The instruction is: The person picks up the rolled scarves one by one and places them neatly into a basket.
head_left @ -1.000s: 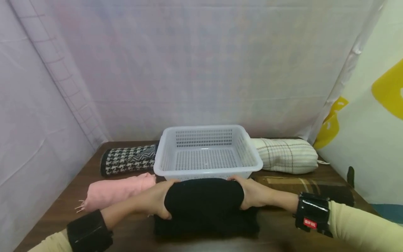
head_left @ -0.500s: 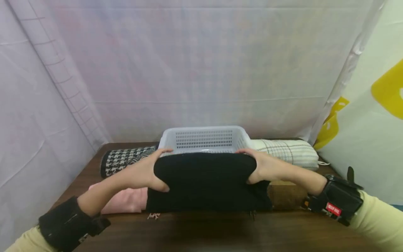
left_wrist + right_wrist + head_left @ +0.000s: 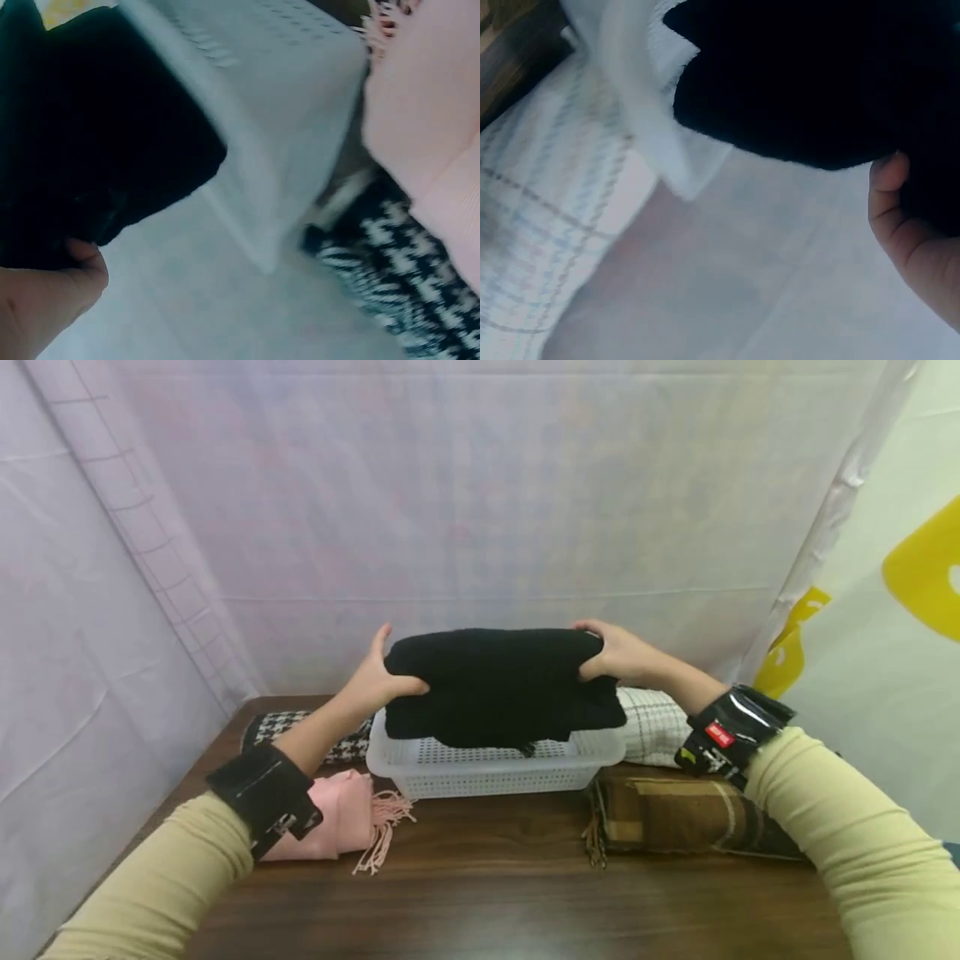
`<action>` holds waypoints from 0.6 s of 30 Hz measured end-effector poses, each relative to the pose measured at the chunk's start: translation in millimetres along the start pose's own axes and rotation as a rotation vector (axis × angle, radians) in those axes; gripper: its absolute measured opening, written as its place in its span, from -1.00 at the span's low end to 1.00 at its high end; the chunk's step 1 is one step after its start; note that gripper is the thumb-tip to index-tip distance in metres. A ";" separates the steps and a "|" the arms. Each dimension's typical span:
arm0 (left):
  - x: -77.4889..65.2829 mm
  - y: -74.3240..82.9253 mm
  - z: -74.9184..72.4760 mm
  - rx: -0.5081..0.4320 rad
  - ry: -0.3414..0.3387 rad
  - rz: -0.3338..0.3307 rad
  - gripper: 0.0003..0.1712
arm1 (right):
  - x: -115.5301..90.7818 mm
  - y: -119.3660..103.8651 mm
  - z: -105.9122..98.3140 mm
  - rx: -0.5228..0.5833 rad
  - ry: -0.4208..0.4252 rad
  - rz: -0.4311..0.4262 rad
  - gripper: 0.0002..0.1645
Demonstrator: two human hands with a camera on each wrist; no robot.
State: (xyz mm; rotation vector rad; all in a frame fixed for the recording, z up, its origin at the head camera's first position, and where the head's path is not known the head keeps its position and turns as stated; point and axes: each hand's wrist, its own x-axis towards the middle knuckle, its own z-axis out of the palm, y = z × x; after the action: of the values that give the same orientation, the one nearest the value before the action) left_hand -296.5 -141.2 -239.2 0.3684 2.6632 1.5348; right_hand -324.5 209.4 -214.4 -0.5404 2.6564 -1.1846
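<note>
Black cloth (image 3: pixel 498 689) has gone up and toward the back since the earlier head view, so we again see the near wall of the white basket (image 3: pixel 495 783). We note the left hand (image 3: pixel 378 681) gripping one end, thumb on the near face, and the right hand (image 3: pixel 622 653) pinching the other end likewise; most fingers are hidden behind. The cloth is held above the basket, its lower layers hanging loose; whether they touch the rim, we cannot tell. Main risk, we judge: the bundle looks nearly as wide as the opening, so an end could snag on the rim and stay propped there. The loose flap could fold under or unroll, since only the ends are held. One hand letting go first would likely tip it. Farther out, we would watch the left wristband (image 3: pixel 264 793), which overlaps the pink cloth (image 3: pixel 341 818) in view: a low forearm could drag that roll across the table (image 3: pixel 495 902).
</note>
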 end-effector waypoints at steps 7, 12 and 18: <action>34.8 -37.5 23.6 0.113 -0.085 -0.056 0.23 | 42.0 35.3 11.1 -0.077 -0.080 0.069 -0.04; 42.9 -56.0 36.8 0.320 -0.186 0.019 0.22 | 54.9 52.1 30.5 -0.235 -0.168 0.078 -0.01; 45.1 -68.0 46.3 0.490 -0.196 0.055 0.17 | 62.8 68.0 53.8 -0.458 -0.197 -0.063 -0.03</action>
State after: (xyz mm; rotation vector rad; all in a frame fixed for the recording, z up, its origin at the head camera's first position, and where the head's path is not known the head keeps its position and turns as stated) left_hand -345.3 -124.4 -317.5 0.5787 2.8539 0.7830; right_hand -382.6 189.6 -302.2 -0.7695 2.7486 -0.4930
